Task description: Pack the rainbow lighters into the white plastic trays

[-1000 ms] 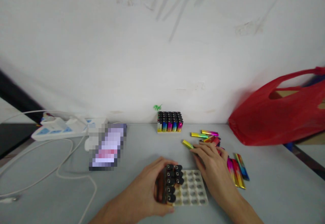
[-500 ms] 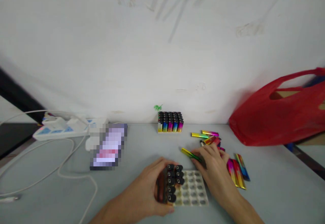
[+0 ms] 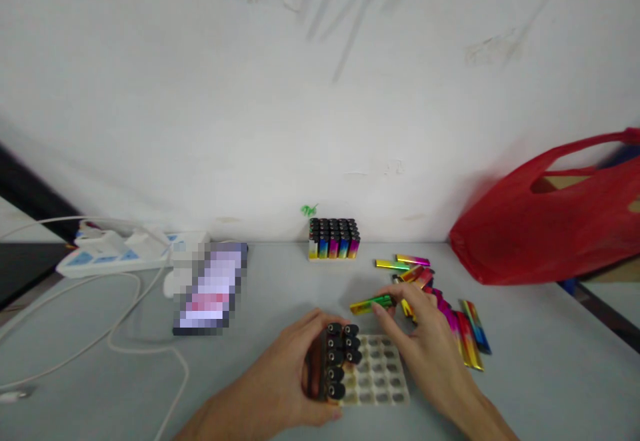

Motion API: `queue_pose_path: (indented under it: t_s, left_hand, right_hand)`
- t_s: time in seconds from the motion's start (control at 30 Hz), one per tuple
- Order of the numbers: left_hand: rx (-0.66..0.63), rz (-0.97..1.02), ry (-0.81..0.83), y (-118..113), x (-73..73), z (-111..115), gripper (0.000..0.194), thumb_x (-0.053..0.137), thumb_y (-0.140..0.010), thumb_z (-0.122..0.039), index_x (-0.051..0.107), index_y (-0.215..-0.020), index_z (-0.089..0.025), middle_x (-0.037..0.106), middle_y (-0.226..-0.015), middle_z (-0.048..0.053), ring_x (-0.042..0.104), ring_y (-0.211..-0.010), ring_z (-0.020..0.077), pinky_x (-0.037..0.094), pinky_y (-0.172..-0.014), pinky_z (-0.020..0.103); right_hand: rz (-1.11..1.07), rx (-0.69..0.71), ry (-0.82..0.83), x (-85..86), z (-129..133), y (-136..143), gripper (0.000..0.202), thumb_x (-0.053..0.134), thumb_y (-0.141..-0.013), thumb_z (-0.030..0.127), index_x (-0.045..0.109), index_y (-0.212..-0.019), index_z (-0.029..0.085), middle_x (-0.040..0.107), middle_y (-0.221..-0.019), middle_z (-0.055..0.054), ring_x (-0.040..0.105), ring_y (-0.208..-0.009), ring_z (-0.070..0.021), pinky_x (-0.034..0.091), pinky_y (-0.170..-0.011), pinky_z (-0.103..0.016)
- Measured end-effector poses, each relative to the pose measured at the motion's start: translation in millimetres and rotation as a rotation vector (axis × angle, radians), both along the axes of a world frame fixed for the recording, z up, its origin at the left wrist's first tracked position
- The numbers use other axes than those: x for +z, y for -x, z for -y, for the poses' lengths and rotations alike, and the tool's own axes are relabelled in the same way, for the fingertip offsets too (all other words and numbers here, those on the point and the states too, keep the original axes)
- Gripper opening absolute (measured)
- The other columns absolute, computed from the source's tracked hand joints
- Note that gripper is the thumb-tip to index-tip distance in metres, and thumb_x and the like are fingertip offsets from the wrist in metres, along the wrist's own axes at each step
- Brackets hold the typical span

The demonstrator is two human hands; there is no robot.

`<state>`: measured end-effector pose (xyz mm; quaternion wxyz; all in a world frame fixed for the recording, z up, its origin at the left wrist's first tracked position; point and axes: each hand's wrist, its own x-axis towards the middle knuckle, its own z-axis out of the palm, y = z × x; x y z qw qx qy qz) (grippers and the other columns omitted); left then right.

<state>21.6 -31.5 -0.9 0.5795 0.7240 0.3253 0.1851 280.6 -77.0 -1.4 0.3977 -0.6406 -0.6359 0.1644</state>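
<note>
Scuffed white wall point(image 3: 250, 107) fills the upper part of the frame; below it, a grey table point(image 3: 285, 294) carries all the work items.

Right hand point(image 3: 393, 301): at centre right of the frame, I have this grip closed on a green-and-yellow lighter point(image 3: 367, 304), thumb on the near side and fingers on the far side. Relative to the grip, the lighter projects toward the left of the frame, yellow end free, green part between thumb and fingers. It lies nearly level, just beyond the far edge of the tray point(image 3: 405, 384) and apart from it. I cannot tell whether it touches the table.

Left hand point(image 3: 295, 374): at lower centre, I have this grip curled around the tray's left side, clasping the outer column of upright lighters point(image 3: 336, 357). Eight black tops show: five in the left column, three at the far end of the next. Bare sockets point(image 3: 381, 382) cover the tray's right part.

Loose lighters point(image 3: 467, 339), metallic and multicoloured, lie behind and to the right of the right hand, which partly hides them.

Surroundings: a block of lighters point(image 3: 334, 244) stands near the wall at centre; a red bag point(image 3: 545, 227) occupies the right edge; a pixelated phone point(image 3: 215, 287), power strip point(image 3: 107, 254) and white cable point(image 3: 150, 347) occupy the left.
</note>
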Motion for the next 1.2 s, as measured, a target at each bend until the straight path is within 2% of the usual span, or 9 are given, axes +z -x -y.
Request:
queue_pose_path:
  t_s: [0.07, 0.23, 0.37, 0.5, 0.6, 0.7, 0.83, 1.03, 1.2]
  left_hand:
    - [-0.007, 0.011, 0.011, 0, -0.4, 0, 0.082, 0.094, -0.065, -0.008, 0.065, -0.139, -0.028, 0.069, -0.132, 0.004, 0.068, -0.12, 0.0296, 0.056, -0.107, 0.041]
    - [-0.051, 0.007, 0.065, 1, -2.2, -1, 0.082, 0.091, -0.068, -0.007, 0.062, -0.142, -0.028, 0.071, -0.128, 0.005, 0.072, -0.106, 0.0254, 0.06, -0.087, 0.032]
    - [-0.035, 0.022, 0.07, 1, -1.1, 0, 0.081, 0.092, -0.067, -0.007, 0.063, -0.14, -0.028, 0.07, -0.131, 0.004, 0.07, -0.112, 0.0264, 0.06, -0.093, 0.034]
    - [-0.015, 0.013, 0.028, 0, -0.7, -1, 0.083, 0.095, -0.065, -0.009, 0.065, -0.14, -0.028, 0.069, -0.134, 0.004, 0.068, -0.12, 0.0292, 0.056, -0.106, 0.04]
    - [-0.01, 0.006, 0.001, 0, -1.3, -1, 0.083, 0.095, -0.065, -0.008, 0.065, -0.14, -0.028, 0.069, -0.133, 0.004, 0.068, -0.121, 0.0296, 0.053, -0.111, 0.042]
    - [-0.035, 0.021, 0.012, 0, -1.7, -1, 0.084, 0.095, -0.065, -0.008, 0.064, -0.141, -0.028, 0.069, -0.132, 0.004, 0.069, -0.118, 0.0296, 0.054, -0.107, 0.04]
    - [-0.019, 0.001, 0.011, 2, -2.4, -1, 0.083, 0.096, -0.066, -0.01, 0.064, -0.141, -0.028, 0.069, -0.134, 0.004, 0.068, -0.12, 0.0298, 0.055, -0.108, 0.041]
    - [-0.039, 0.007, 0.0, 2, -2.3, -2, 0.085, 0.097, -0.066, -0.011, 0.063, -0.143, -0.028, 0.069, -0.133, 0.005, 0.067, -0.123, 0.0318, 0.053, -0.113, 0.044]
    - [-0.023, -0.014, 0.028, 0, 0.2, -2, 0.084, 0.095, -0.066, -0.011, 0.063, -0.142, -0.029, 0.068, -0.132, 0.004, 0.069, -0.116, 0.0292, 0.056, -0.106, 0.041]
  right_hand:
    - [-0.127, 0.022, 0.003, 3.2, 0, 1, 0.016, 0.07, -0.106, 0.042, 0.071, -0.106, 0.026, 0.066, -0.101, -0.005, 0.061, -0.1, -0.0289, 0.044, -0.093, -0.042]
    - [-0.554, 0.077, 0.023, 3.6, -1, 5, 0.024, 0.071, -0.105, 0.049, 0.067, -0.111, 0.027, 0.064, -0.105, -0.003, 0.061, -0.1, -0.0244, 0.048, -0.09, -0.037]
    - [-0.882, 0.156, 0.073, 3.4, -1, 12, 0.025, 0.063, -0.111, 0.054, 0.062, -0.113, 0.029, 0.063, -0.085, 0.001, 0.061, -0.077, -0.0184, 0.049, -0.075, -0.031]
    - [-1.18, 0.191, 0.131, 9.0, -1, 13, 0.031, 0.066, -0.107, 0.06, 0.063, -0.112, 0.03, 0.044, -0.069, 0.007, 0.032, -0.053, -0.0121, 0.029, -0.05, -0.024]
    - [-1.339, 0.24, 0.26, 16.9, -2, 11, 0.049, 0.069, -0.1, 0.071, 0.062, -0.089, 0.024, 0.032, -0.067, 0.008, 0.014, -0.055, -0.0115, 0.017, -0.048, -0.024]
    - [-1.429, 0.334, 0.382, 20.8, -3, 7, 0.062, 0.07, -0.097, 0.072, 0.047, -0.067, 0.023, 0.028, -0.065, 0.008, 0.013, -0.056, -0.0113, 0.017, -0.049, -0.026]
    - [-1.46, 0.414, 0.468, 15.1, -3, 6, 0.062, 0.069, -0.096, 0.064, 0.035, -0.061, 0.025, 0.022, -0.058, 0.01, 0.01, -0.052, -0.0102, 0.014, -0.047, -0.027]
    - [-1.455, 0.438, 0.493, 5.7, 2, 13, 0.061, 0.069, -0.096, 0.061, 0.033, -0.061, 0.026, 0.021, -0.055, 0.011, 0.009, -0.048, -0.0089, 0.013, -0.045, -0.026]
    - [-1.5, 0.401, 0.501, 7.8, 0, 13, 0.064, 0.074, -0.093, 0.069, 0.037, -0.064, 0.025, 0.022, -0.059, 0.011, 0.009, -0.052, -0.0094, 0.012, -0.047, -0.026]
